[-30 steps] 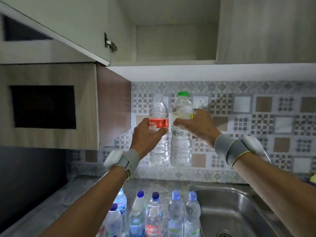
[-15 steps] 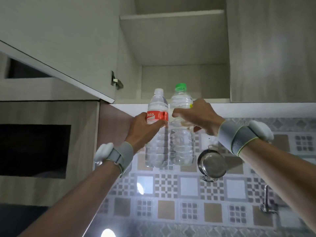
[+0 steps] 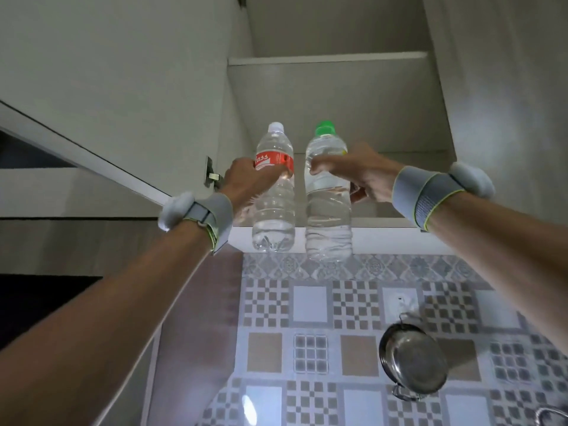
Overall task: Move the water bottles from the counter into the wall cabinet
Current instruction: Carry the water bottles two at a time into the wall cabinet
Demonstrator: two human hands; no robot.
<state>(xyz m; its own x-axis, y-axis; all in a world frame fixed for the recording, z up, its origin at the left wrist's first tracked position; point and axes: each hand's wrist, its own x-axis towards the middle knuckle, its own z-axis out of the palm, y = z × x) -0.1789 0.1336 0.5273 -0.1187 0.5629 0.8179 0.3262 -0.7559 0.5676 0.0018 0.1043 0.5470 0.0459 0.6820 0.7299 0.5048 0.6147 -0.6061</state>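
Head view, looking up past two raised forearms. Each wrist carries a grey band [image 3: 427, 200] with a white pad. Lower right, near the viewer's eye line, a steel pan [image 3: 413, 361] hangs against the patterned tile wall [image 3: 310, 302].

The left hand [image 3: 246, 181] grasps the red-label bottle [image 3: 273, 192] at its label, fingers wrapped round the upper body. The right hand [image 3: 358, 173] grasps the green-cap bottle [image 3: 327, 195] just below the shoulder, thumb on the near face. Both bottles are clear, hold clear water, stand upright and sit side by side with a narrow gap between them. Their bases hang in front of the white front edge [image 3: 384, 239] of the cabinet floor; their caps rise in front of the open cabinet [image 3: 338, 103].

Left of the left hand, a metal hinge [image 3: 211, 176] shows on the cabinet side, and the open door [image 3: 107, 72] slants away to the upper left. Farther in, the lower compartment lies behind the bottles, and a shelf [image 3: 329, 58] crosses the cabinet above them. Whether either bottle base touches the cabinet floor cannot be told.
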